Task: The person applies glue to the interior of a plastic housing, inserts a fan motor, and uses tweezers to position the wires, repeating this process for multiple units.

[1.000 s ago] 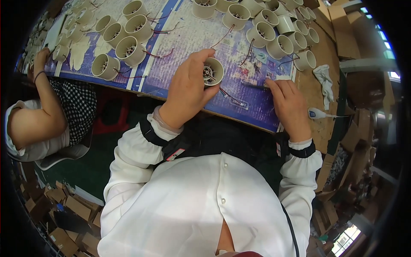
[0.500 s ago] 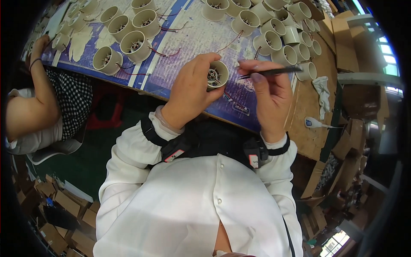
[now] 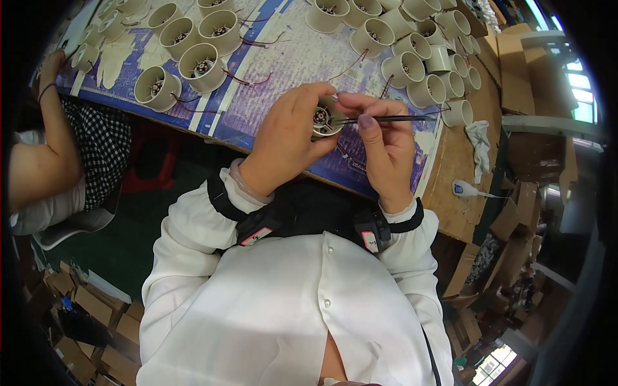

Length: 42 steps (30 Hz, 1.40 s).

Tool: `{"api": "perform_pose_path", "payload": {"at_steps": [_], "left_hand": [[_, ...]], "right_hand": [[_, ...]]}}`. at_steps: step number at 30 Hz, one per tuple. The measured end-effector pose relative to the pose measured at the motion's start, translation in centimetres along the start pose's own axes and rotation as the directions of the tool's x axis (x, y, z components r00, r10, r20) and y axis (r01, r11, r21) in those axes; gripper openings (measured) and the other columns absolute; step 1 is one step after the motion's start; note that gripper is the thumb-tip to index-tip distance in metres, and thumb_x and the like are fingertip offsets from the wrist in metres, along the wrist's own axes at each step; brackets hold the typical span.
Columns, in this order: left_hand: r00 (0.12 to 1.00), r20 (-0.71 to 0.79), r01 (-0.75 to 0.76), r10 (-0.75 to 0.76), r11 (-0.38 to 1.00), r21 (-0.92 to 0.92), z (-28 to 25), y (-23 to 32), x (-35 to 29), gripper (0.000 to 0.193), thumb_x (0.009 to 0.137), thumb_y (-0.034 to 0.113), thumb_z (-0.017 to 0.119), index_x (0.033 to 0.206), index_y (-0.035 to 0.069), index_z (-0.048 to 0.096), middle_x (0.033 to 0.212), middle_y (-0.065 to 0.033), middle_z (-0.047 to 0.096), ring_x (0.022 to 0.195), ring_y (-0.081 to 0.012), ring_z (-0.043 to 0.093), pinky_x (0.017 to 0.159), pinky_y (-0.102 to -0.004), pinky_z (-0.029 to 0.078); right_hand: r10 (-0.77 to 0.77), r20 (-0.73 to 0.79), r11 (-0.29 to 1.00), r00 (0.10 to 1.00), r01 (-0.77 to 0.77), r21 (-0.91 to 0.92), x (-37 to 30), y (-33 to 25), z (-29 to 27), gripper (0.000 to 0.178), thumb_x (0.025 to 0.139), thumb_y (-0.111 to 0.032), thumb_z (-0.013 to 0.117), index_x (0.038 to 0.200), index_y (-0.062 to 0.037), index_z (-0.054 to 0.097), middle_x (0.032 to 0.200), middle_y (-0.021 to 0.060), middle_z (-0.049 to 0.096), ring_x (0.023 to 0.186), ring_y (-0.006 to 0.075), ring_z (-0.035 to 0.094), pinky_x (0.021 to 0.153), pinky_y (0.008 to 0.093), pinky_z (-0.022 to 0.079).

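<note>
Left hand (image 3: 286, 132) around mouth-up cup (image 3: 327, 123), right hand (image 3: 391, 148) clamped on tweezers (image 3: 409, 118), long axis crosswise, tips leftward

The held cup (image 3: 326, 129) looks like smooth plastic, and the thin tool (image 3: 402, 118) seems to be metal. The surface (image 3: 290, 61) appears rough and scuffed; the rag (image 3: 477, 151) is wrinkled, matt cloth.

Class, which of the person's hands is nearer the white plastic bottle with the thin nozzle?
Right. The right hand, holding a slim dark tool, is left of the bottle; the left hand, gripping a cream cylindrical cup, is farther left.
</note>
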<state>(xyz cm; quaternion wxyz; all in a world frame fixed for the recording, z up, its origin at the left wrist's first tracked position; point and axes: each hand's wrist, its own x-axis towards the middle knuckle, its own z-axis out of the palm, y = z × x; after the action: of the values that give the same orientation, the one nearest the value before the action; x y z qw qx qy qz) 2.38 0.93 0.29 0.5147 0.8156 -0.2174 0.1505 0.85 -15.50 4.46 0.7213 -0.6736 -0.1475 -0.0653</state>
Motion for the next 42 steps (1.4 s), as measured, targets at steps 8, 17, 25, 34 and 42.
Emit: {"api": "perform_pose_path", "payload": {"at_steps": [8, 17, 25, 34, 42], "left_hand": [[1.0, -0.011, -0.028, 0.028, 0.999, 0.029, -0.2, 0.0, -0.1, 0.064, 0.071, 0.007, 0.084, 0.127, 0.005, 0.054, 0.111, -0.0135, 0.064, 0.102, -0.0336, 0.063, 0.088, -0.04, 0.051], [0.998, -0.038, -0.056, 0.059, 0.994, 0.091, 0.1, 0.0, -0.2, 0.064, 0.07, 0.006, 0.084, 0.126, 0.006, 0.055, 0.111, -0.0129, 0.063, 0.103, -0.034, 0.062, 0.089, -0.041, 0.049], [0.998, -0.04, -0.05, 0.054, 0.995, 0.09, 0.1, 0.0, -0.1, 0.065, 0.068, 0.005, 0.084, 0.126, 0.006, 0.055, 0.111, -0.0131, 0.063, 0.103, -0.035, 0.061, 0.089, -0.0417, 0.049], [0.998, -0.048, -0.045, 0.05, 0.994, 0.097, 0.1, 0.0, -0.2, 0.065, 0.068, 0.006, 0.084, 0.125, 0.007, 0.054, 0.11, -0.0129, 0.063, 0.102, -0.0351, 0.062, 0.088, -0.0418, 0.049], [0.997, -0.046, -0.05, 0.055, 0.994, 0.094, 0.1, -0.1, -0.2, 0.064, 0.068, 0.006, 0.084, 0.125, 0.006, 0.055, 0.109, -0.0125, 0.064, 0.101, -0.0347, 0.062, 0.088, -0.0417, 0.049]], "right_hand": [[0.028, 0.125, 0.831, 0.992, 0.046, -0.554, 0.1, -2.1, -1.2, 0.011, 0.098, -0.005, 0.065, 0.106, -0.0016, 0.058, 0.109, 0.0126, 0.072, 0.099, 0.0181, 0.067, 0.091, 0.0301, 0.051], [0.11, 0.067, 0.762, 0.992, -0.041, -0.646, 0.3, -2.5, -1.0, 0.01, 0.096, -0.006, 0.068, 0.102, 0.0014, 0.064, 0.102, 0.0099, 0.072, 0.088, 0.0136, 0.068, 0.079, 0.0257, 0.052], [0.053, 0.079, 0.755, 0.995, 0.012, -0.655, 0.4, -2.1, -0.7, 0.012, 0.097, -0.008, 0.068, 0.102, 0.0027, 0.067, 0.099, 0.0081, 0.07, 0.083, 0.0136, 0.069, 0.073, 0.0255, 0.053], [0.049, 0.103, 0.726, 0.993, 0.035, -0.687, 0.5, -2.2, -0.6, 0.012, 0.097, -0.007, 0.068, 0.101, 0.0039, 0.067, 0.099, 0.0089, 0.069, 0.083, 0.015, 0.07, 0.073, 0.0263, 0.054], [0.04, 0.095, 0.732, 0.995, 0.035, -0.68, 0.4, -2.3, -0.5, 0.011, 0.097, -0.006, 0.068, 0.1, 0.0041, 0.067, 0.098, 0.0089, 0.068, 0.084, 0.0158, 0.07, 0.072, 0.0264, 0.053]]}}
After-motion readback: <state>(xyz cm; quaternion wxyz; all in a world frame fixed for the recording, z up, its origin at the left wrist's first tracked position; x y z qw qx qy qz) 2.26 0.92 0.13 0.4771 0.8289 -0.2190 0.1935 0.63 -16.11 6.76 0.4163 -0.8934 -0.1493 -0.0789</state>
